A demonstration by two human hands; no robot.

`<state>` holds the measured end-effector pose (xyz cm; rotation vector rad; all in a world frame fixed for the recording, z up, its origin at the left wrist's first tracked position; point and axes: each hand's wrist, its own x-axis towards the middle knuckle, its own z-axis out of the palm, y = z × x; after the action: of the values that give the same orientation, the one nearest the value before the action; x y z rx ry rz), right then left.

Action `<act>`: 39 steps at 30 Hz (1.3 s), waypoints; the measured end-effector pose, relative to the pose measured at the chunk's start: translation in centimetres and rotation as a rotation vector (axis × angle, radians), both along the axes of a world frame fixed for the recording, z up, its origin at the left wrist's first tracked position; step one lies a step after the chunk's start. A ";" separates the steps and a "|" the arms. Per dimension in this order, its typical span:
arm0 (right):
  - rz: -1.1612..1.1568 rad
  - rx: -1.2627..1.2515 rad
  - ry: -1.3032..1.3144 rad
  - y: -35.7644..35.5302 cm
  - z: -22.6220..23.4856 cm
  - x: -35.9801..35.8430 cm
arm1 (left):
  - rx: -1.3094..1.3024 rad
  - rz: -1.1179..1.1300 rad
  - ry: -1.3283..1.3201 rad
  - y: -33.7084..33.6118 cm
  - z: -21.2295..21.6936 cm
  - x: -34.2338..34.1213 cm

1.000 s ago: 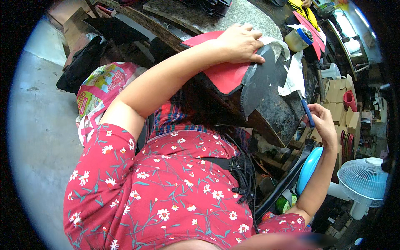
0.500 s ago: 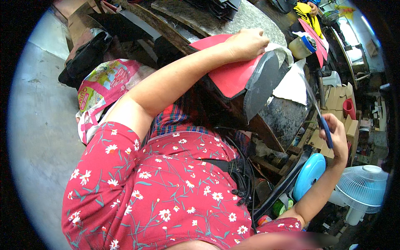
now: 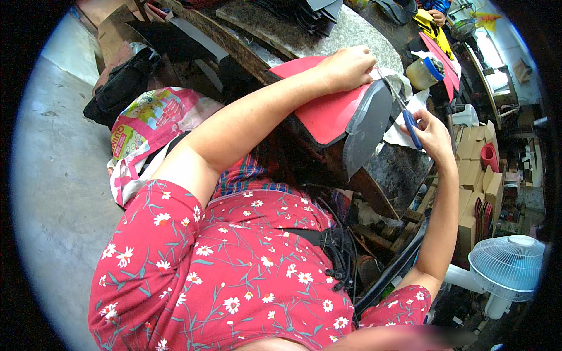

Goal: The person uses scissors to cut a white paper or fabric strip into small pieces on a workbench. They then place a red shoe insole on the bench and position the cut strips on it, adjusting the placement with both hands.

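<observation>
My left hand (image 3: 349, 69) is closed at the far edge of a red panel (image 3: 335, 112), fingers curled where white material shows beside it. A dark grey flap (image 3: 367, 132) hangs along the panel's right side. My right hand (image 3: 432, 136) grips blue-handled scissors (image 3: 412, 127). Their long thin metal blades point up and left, with the tip close to my left fingers. How far the blades stand apart cannot be made out. Behind the handle lies a white sheet (image 3: 400, 133), partly hidden by my right hand.
A jar with a blue lid (image 3: 425, 72) stands beyond the white sheet. Black pieces (image 3: 313, 16) lie stacked on the pale stone slab (image 3: 374, 41). Cartons (image 3: 468, 149) and a fan (image 3: 508, 266) are at the right, a printed bag (image 3: 158, 126) at the left. Another person's hand (image 3: 437, 17) shows far off.
My right hand has moved left and upward with the scissors, bringing their tip from beyond the white sheet to near my left fingers. My left hand stays almost in place on the red panel.
</observation>
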<state>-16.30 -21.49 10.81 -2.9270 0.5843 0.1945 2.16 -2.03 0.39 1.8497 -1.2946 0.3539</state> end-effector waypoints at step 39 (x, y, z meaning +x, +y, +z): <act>-0.159 -0.089 -0.316 1.8 -3.4 -10.2 | 0.407 0.191 -0.166 -9.1 3.3 1.1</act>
<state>-26.47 -19.69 7.45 -2.8873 0.7837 -0.3133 3.28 -11.17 3.70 2.3386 -1.3803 0.3711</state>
